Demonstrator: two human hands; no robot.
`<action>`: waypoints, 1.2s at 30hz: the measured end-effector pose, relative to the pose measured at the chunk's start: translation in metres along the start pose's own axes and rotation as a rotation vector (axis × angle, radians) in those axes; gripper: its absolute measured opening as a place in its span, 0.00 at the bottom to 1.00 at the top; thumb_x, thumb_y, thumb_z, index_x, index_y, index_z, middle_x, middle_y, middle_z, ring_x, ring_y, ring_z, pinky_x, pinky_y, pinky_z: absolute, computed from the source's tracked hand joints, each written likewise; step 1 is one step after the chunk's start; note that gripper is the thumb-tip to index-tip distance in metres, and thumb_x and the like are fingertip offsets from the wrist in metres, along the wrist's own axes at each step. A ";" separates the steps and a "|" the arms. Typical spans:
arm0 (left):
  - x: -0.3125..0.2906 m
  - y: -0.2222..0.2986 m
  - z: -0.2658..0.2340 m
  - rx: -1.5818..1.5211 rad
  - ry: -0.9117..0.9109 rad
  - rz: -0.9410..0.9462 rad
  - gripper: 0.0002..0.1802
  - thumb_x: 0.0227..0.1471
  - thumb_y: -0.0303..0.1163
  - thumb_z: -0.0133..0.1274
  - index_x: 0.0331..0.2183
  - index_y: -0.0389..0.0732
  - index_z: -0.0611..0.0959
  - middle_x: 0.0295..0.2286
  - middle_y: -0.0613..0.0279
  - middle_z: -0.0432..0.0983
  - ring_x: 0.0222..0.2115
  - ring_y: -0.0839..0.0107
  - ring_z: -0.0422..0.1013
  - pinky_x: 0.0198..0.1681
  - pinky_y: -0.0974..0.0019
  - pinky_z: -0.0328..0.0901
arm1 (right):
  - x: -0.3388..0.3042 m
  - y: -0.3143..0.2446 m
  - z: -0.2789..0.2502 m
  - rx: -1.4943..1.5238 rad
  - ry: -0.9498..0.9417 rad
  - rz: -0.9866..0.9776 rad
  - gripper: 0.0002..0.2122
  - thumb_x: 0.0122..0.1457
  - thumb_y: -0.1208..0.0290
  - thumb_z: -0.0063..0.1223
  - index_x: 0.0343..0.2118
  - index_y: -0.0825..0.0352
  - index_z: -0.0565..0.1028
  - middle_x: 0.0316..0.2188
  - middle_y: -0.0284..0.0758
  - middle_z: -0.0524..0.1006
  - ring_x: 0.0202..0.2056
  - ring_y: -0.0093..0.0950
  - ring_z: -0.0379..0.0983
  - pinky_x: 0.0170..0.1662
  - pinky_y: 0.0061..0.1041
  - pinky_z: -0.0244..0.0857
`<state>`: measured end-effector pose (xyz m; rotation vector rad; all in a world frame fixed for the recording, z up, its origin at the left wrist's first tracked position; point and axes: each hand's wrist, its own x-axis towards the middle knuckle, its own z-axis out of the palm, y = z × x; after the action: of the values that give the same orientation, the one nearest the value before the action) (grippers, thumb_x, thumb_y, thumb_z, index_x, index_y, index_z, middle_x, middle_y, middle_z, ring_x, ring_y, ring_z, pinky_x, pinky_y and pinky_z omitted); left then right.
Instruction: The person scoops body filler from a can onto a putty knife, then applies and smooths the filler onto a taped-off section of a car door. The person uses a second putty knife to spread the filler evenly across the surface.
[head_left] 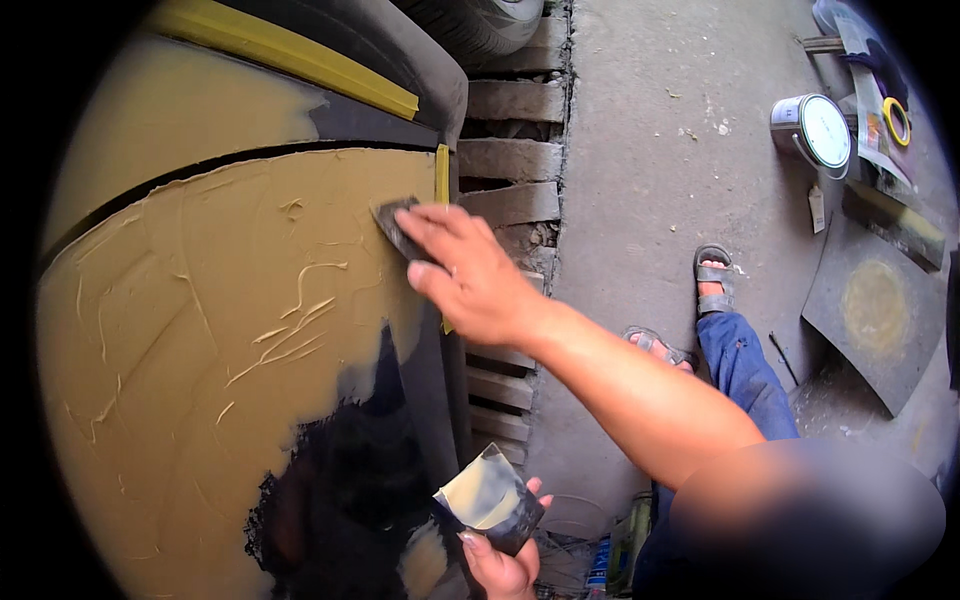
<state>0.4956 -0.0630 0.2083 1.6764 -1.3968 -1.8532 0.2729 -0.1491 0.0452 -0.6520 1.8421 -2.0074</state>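
My right hand (pixel 465 270) grips a dark flat filler spreader (pixel 396 228), its fingers pressed down along the blade. The spreader lies against the tan filler (pixel 230 240) near the right edge of a dark car body panel (pixel 350 480). Ridges and streaks run over the filler, which has a ragged lower border. Lower down, my left hand (pixel 505 565) is closed around a small dark square plate (pixel 515 525), thumb on one side and fingers on the other. Cream-coloured filler (pixel 482 497) coats its upper face. The plate is held tilted beside the bare dark part of the panel.
Yellow masking tape (pixel 300 55) edges the panel, with a tyre (pixel 480 30) beyond. Slatted concrete covers (pixel 510 160) with gaps border the floor. At right are a lidded tin (pixel 822 130), a yellow tape roll (pixel 896 121) and a grey sheet (pixel 830 290). Sandalled feet (pixel 713 275) stand nearby.
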 end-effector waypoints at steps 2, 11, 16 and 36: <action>-0.001 0.000 -0.001 0.003 0.018 -0.011 0.40 0.56 0.63 0.37 0.59 0.45 0.61 0.53 0.54 0.65 0.45 0.44 0.70 0.41 0.42 0.69 | -0.022 -0.001 0.008 0.006 -0.016 -0.013 0.23 0.53 0.70 0.51 0.54 0.69 0.67 0.52 0.46 0.65 0.50 0.46 0.62 0.55 0.38 0.58; -0.002 0.002 0.000 -0.014 0.002 -0.011 0.40 0.56 0.64 0.37 0.60 0.46 0.60 0.53 0.54 0.65 0.46 0.44 0.69 0.41 0.42 0.69 | -0.062 0.011 -0.008 -0.017 -0.148 -0.028 0.23 0.54 0.68 0.51 0.54 0.67 0.67 0.52 0.45 0.67 0.52 0.44 0.62 0.56 0.38 0.58; -0.001 -0.003 -0.005 -0.028 0.008 -0.011 0.40 0.56 0.64 0.37 0.60 0.47 0.60 0.54 0.55 0.65 0.46 0.43 0.69 0.41 0.42 0.69 | 0.012 -0.007 -0.020 -0.171 0.088 -0.056 0.21 0.53 0.68 0.51 0.52 0.65 0.69 0.51 0.42 0.67 0.48 0.44 0.64 0.51 0.40 0.61; -0.004 -0.005 -0.003 -0.021 0.017 -0.018 0.40 0.55 0.64 0.37 0.59 0.46 0.61 0.53 0.54 0.66 0.46 0.43 0.70 0.40 0.42 0.69 | 0.034 -0.016 -0.010 -0.123 0.094 -0.070 0.22 0.56 0.67 0.48 0.54 0.68 0.67 0.52 0.45 0.66 0.49 0.45 0.63 0.54 0.38 0.59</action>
<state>0.5014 -0.0593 0.2077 1.6961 -1.3560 -1.8515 0.2399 -0.1570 0.0643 -0.6755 2.0375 -2.0131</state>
